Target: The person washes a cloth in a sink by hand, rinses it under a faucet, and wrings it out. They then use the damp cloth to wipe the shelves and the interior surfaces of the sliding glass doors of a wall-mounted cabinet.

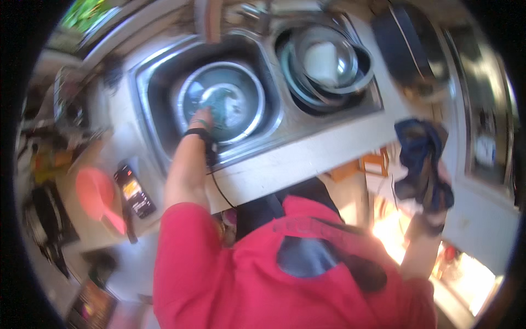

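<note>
Seen from the head, looking down: a person in a red shirt (230,274) stands at a kitchen counter (296,163) with a double stainless-steel sink (156,98). The left hand (203,116), a black band (198,132) around its wrist, reaches into a round metal basin (261,104) standing in the left compartment. Its fingers meet a green scrubber or cloth (219,111) inside the basin; blur hides whether they grip it or lie open against it.

Out to the right, well apart from the sink, the right hand (419,207) is closed on a bunched dark blue cloth (421,151), which covers most of the fingers.

The right compartment holds nested bowls (359,85), with a white object (322,64) in the topmost. Beyond them sits a black boxy appliance (408,46). On the left, a phone (134,189) with a lit screen lies beside a coral paddle-shaped utensil (94,189).
</note>
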The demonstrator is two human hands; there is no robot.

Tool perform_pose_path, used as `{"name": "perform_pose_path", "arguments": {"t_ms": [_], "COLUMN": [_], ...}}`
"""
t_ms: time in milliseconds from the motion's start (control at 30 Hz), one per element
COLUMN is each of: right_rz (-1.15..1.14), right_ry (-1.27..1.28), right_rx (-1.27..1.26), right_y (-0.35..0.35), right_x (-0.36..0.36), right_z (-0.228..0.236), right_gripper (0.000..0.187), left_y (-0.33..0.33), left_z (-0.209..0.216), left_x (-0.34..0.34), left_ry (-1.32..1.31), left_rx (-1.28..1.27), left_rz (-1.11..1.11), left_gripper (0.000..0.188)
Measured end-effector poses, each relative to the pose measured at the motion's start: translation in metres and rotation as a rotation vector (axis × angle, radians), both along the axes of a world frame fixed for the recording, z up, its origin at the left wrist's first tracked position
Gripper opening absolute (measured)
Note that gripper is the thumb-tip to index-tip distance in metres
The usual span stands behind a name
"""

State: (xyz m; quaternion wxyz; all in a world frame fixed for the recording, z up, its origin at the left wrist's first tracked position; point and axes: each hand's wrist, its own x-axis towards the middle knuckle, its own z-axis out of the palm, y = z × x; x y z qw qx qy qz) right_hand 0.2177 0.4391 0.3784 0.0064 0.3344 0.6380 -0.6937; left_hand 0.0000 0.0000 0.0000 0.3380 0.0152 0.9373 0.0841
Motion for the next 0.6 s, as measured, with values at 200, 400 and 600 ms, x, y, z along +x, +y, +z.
{"name": "perform_pose_path", "arguments": {"t_ms": [200, 400, 600], "right_rz": [-0.289, -0.311, -0.146], "right_ry": [0.243, 0.224, 0.23], "right_rx": [0.441, 0.271, 0.071], "right_y": [0.118, 0.089, 0.057], "right_x": [0.022, 0.042, 0.001], "right_z": [0.019, 0.018, 0.012], "right_gripper": [0.039, 0.039, 0.039], "left_y": [-0.014, -0.01, -0.045], "left_z": [-0.004, 0.136, 0.243], "left_x": [-0.038, 0.015, 0.064], "left_ry": [-0.028, -0.025, 0.253], "left_rx": [0.214, 0.77, 1.088], "left_rz": [0.057, 0.457, 0.746], "left_gripper": [0.042, 0.032, 0.023]}}
